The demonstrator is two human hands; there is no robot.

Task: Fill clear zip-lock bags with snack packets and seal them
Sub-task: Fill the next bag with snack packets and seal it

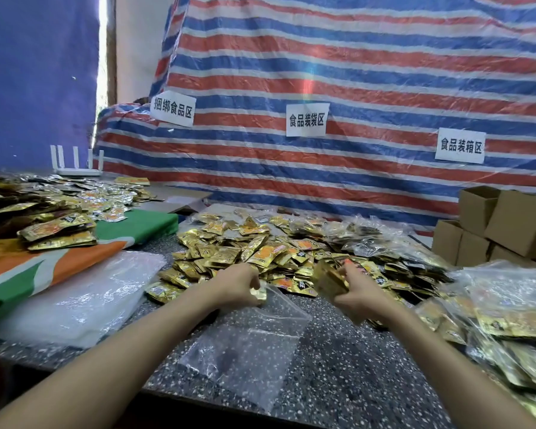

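One clear bag point(251, 342) lies flat on the desk point(347, 360), near the middle of its near edge, with the mouth turned to the far side. It looks empty, except at the mouth. The left hand point(239, 286) is at this mouth, with fingers curled, and pinches one gold packet point(258, 294) there. It is not possible to tell whether the hand also holds the rim of the bag.

The right hand point(358, 292) is just to the right of the bag and above the desk. It grips a bundle point(328, 283) of several gold packets; their exact number cannot be counted because they are blurred.

Behind both hands, in the middle of the desk, one big pile point(260, 252) of loose gold packets lies, too many to count. Near the left edge there is one stack of empty bags point(81, 298). Beyond it a green and orange cloth point(75, 261) carries a second heap point(44, 218) of packets. Along the right edge many filled bags point(508, 305) lie over each other.

At the far right corner at least five cardboard boxes point(523, 221) are stacked. One white router point(78, 171) stands at the far left. Three paper signs point(307, 119) hang on the striped tarp point(384, 57) behind the desk.
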